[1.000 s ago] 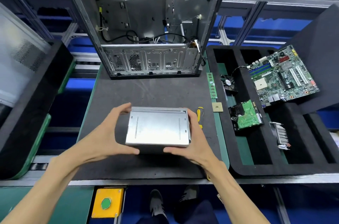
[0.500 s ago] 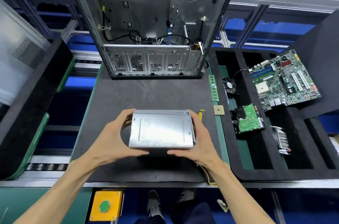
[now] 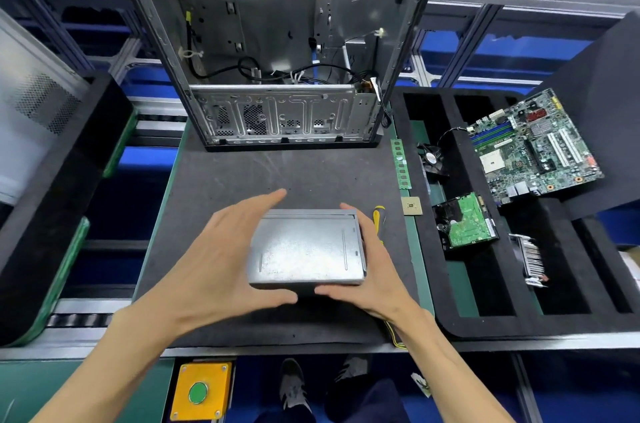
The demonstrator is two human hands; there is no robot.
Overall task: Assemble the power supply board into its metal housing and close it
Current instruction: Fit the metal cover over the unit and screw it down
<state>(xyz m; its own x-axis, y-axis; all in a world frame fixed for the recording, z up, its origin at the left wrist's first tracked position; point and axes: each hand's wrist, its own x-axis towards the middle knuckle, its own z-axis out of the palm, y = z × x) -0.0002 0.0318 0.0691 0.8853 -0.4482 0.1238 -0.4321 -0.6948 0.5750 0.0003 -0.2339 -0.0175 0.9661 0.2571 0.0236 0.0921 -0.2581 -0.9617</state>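
The closed silver metal housing (image 3: pixel 304 249) of the power supply lies flat on the dark mat (image 3: pixel 277 176) in front of me. My left hand (image 3: pixel 221 259) covers its left end with the fingers stretched out straight past the far edge and the thumb at the front edge. My right hand (image 3: pixel 377 277) grips the right end, fingers curled along the side and thumb on the front lower edge. Yellow wires (image 3: pixel 394 336) trail out below my right wrist. The board inside is hidden.
An open computer case (image 3: pixel 284 117) stands upright at the back of the mat. A yellow-handled screwdriver (image 3: pixel 377 218), a memory stick (image 3: pixel 401 162) and a processor chip (image 3: pixel 411 206) lie to the right. A black foam tray (image 3: pixel 460 325) holds a fan, hard drive (image 3: pixel 465 221), motherboard (image 3: pixel 530 145) and heat sink.
My left hand has loosened from the housing's left side and its fingers have straightened. The right hand keeps its grip. The housing has stayed about where it was.
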